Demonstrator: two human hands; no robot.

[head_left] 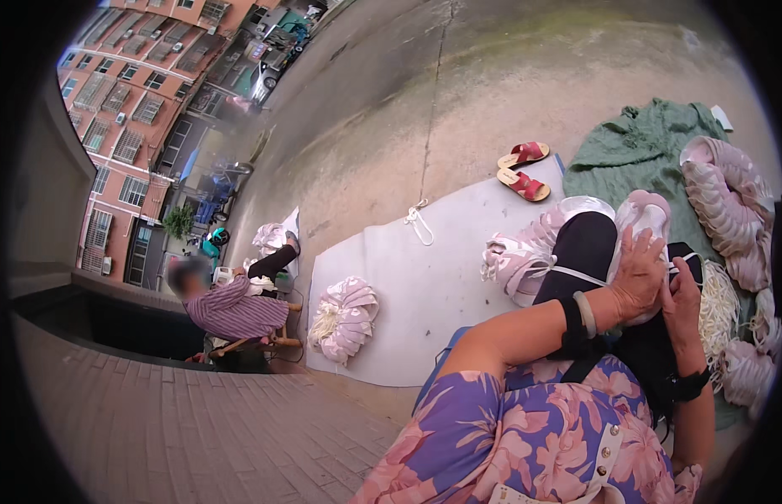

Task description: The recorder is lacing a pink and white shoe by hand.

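Observation:
On my lap lies a pink-and-white piece that looks like a pair of shoe uppers (645,212), its rounded ends pointing away from me. My left hand (636,273) lies over it, fingers bent onto its surface and gripping it. At its right edge my right hand (682,302) pinches it between thumb and fingers. Whatever is under the fingertips is hidden. A bundle of similar pink pieces (525,256), tied with white cord, sits beside my left knee. To the right of my right hand hangs a thick hank of white laces (720,315).
More tied bundles (727,210) rest on a green cloth (630,155) at right. A pale mat (441,294) holds red sandals (525,172), a loose white cord (419,223) and another pink bundle (344,321). A person in a striped shirt (240,304) sits at left.

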